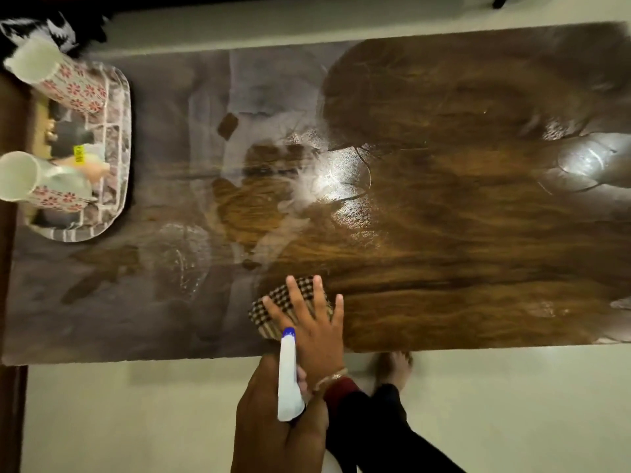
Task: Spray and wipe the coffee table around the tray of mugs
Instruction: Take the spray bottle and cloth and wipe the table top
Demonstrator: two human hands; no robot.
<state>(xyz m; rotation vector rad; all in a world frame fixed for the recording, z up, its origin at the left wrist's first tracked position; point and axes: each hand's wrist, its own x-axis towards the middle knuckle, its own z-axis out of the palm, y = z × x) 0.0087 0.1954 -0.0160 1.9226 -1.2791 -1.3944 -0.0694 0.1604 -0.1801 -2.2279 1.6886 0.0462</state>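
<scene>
The wooden coffee table (pixel 444 233) fills the view, shiny brown on its right part and covered in a dull grey film on its left part. A patterned tray (pixel 124 165) at the far left holds two white mugs with red flowers (pixel 68 87) (pixel 44 186). My right hand (pixel 314 332) presses flat, fingers spread, on a folded checked cloth (pixel 261 317) near the front edge, at the border of the grey film. My left hand (pixel 273 431) holds a white spray bottle (pixel 288 377) with a blue tip just off the front edge, nozzle over my right hand.
A smeared, partly wiped patch (pixel 252 206) lies mid-table beside a bright light reflection. My foot (pixel 392 367) stands on the pale floor under the front edge. Dark furniture (pixel 10 404) borders the far left.
</scene>
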